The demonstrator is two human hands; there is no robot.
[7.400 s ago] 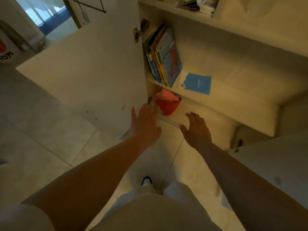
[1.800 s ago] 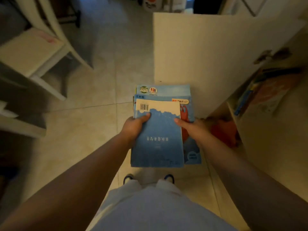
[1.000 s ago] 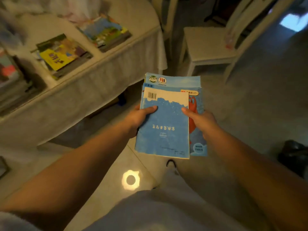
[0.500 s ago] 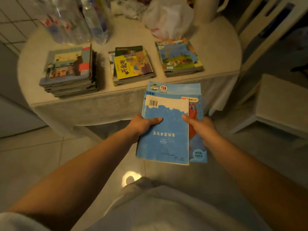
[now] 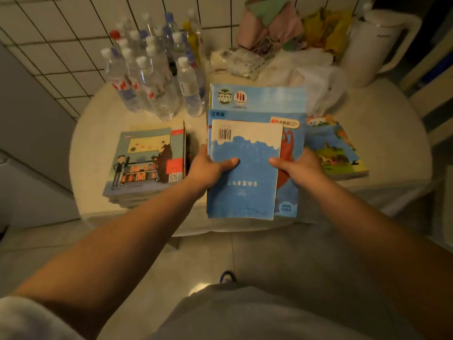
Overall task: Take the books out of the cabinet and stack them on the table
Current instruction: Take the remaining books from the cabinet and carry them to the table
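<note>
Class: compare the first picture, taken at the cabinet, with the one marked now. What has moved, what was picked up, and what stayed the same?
The blue books left the cabinet shelf and were carried to the table, now above its middle pile. The left hand and right hand, empty at first, took hold of them. Their grip is unchanged over the last seconds; the side piles stayed put.

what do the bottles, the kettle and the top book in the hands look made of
Bottles: clear plastic, probably; see-through bodies, coloured screw caps, paper-like labels.
Kettle: looks like smooth white plastic with a soft sheen, though coated metal is possible.
Top book: paper softcover, matte blue and cream, printed barcode, edges slightly worn; the left hand and right hand grip it.
</note>
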